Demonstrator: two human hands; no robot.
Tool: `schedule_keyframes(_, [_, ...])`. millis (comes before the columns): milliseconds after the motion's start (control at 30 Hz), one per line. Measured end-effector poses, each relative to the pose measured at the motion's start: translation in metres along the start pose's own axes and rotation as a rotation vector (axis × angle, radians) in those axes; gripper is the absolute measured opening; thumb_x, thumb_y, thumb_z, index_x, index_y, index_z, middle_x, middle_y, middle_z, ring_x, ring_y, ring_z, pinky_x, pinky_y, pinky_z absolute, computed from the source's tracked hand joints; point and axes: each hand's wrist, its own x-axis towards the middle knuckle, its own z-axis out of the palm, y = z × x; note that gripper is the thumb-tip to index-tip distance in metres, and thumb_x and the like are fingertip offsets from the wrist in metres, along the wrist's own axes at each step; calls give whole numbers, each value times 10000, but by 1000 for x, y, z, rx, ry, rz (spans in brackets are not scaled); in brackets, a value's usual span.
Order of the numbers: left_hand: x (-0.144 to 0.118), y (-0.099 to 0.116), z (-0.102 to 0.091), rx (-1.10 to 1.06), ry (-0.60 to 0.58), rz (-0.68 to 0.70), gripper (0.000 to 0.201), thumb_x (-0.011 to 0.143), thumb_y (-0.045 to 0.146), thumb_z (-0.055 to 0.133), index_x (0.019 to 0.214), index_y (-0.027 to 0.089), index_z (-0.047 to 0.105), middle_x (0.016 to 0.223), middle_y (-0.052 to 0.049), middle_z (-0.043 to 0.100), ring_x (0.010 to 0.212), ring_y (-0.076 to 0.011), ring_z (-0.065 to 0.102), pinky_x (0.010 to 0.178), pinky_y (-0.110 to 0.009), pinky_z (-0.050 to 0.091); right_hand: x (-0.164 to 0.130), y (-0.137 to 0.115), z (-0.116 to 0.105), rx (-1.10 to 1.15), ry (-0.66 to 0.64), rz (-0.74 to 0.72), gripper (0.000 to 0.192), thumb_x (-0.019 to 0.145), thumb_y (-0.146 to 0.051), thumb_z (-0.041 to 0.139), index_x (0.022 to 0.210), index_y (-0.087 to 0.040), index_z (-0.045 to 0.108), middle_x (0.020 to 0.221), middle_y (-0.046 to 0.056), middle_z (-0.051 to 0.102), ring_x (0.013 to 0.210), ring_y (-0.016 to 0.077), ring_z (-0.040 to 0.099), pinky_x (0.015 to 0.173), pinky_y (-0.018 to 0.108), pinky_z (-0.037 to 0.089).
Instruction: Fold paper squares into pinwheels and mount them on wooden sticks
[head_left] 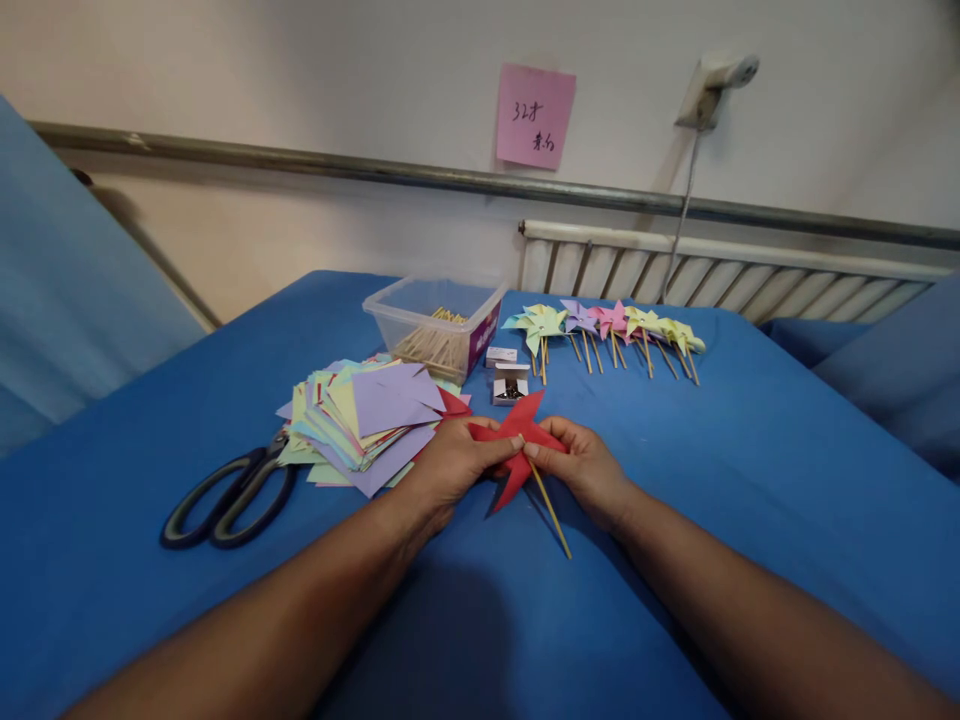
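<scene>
A red paper pinwheel (517,420) is held between my two hands above the blue table cover. My left hand (457,455) grips its left side, the thumb pressed near the centre. On the other side my right hand (589,465) pinches it, thumb close to the top of a thin wooden stick (551,510). That stick slants down toward me from the pinwheel's middle. Just beyond the pinwheel stands a small open box (511,384) with tiny dark metal pieces inside. Left of my left hand lies a pile of coloured paper squares (360,415), many with slits.
Black-handled scissors (229,495) lie left of the paper. A clear plastic tub (420,310) of wooden sticks stands behind, beside a small closed box (501,356). Several pinwheels (611,322) lie in a row at the back right, before a radiator (720,270).
</scene>
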Motion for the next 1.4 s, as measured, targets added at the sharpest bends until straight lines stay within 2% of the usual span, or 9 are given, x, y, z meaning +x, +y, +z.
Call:
schedule_keyframes(300, [0,4,3,35,14,3,254,604,335,763,619,141,598,490,26,549,459,-87,447,469,-219,317,0,0,1,-47,9,-19,371,646,-485,759,686,-182,548,605,-44,550,544,91,436,545,241,331])
schedule_keyframes(533, [3,2,1,-32,82,15,247,601,312,762,644,145,585,528,9,577,504,-115,515,527,-245,385,-2,-2,7,-53,29,1,360,677,-471,744,793,-188,554,660,-31,592,569,108,493,576,260,383])
schedule_keyframes(733, [2,-2,2,-45,17,28,216,634,290,738,627,145,578,529,13,566,492,-100,497,513,-232,364,-1,-2,5,-84,27,-4,355,687,-481,725,739,-180,545,623,-46,547,536,90,435,534,242,332])
schedule_keyframes(867, [2,-2,3,-34,18,22,226,636,304,732,618,146,571,514,18,564,477,-92,480,492,-219,341,0,1,4,-114,30,-8,347,679,-473,722,720,-181,538,614,-58,521,526,83,408,524,233,315])
schedule_keyframes(1000, [2,-1,3,-10,80,30,214,620,290,730,609,149,569,485,32,549,452,-82,444,468,-212,314,-1,2,6,-130,42,-30,329,687,-446,718,746,-179,535,626,-57,532,534,84,432,528,230,339])
schedule_keyframes(1167, [3,4,-3,-59,225,104,218,607,290,740,603,158,566,501,35,550,475,-89,459,476,-218,335,-2,7,12,-90,96,-85,343,685,-342,742,892,-203,507,700,-55,566,554,91,495,548,237,401])
schedule_keyframes(1400, [8,3,-12,-69,304,168,210,634,287,741,600,155,582,529,35,543,494,-74,440,490,-211,326,-4,13,15,-189,145,-111,223,718,-312,709,735,-195,520,606,-57,528,508,85,480,508,233,395])
